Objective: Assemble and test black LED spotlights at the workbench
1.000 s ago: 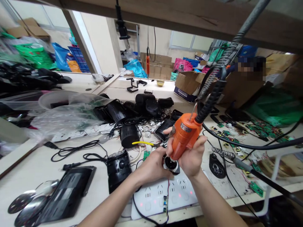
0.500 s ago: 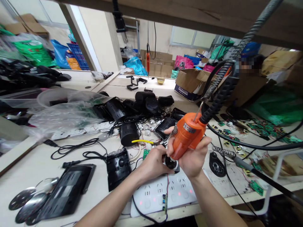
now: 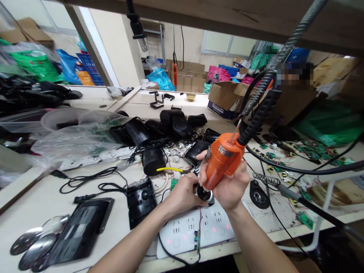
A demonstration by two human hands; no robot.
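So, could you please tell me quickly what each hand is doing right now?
Left hand: closed on the small black part.
Right hand: closed around the orange screwdriver.

One head-worn camera looks forward and down, close over the cluttered workbench [image 3: 42, 197]

Cluttered workshop, lit by pale daylight from frosted windows [image 3: 217, 45] high in the cream back wall [image 3: 119, 49]. Dark wooden shelf board [image 3: 199, 15] overhead, close above the long off-white work surface [image 3: 34, 204]. Brown cardboard boxes [image 3: 227, 98] stacked along the far side, beside green plastic sacks [image 3: 332, 125] and a blue plastic crate [image 3: 89, 66].
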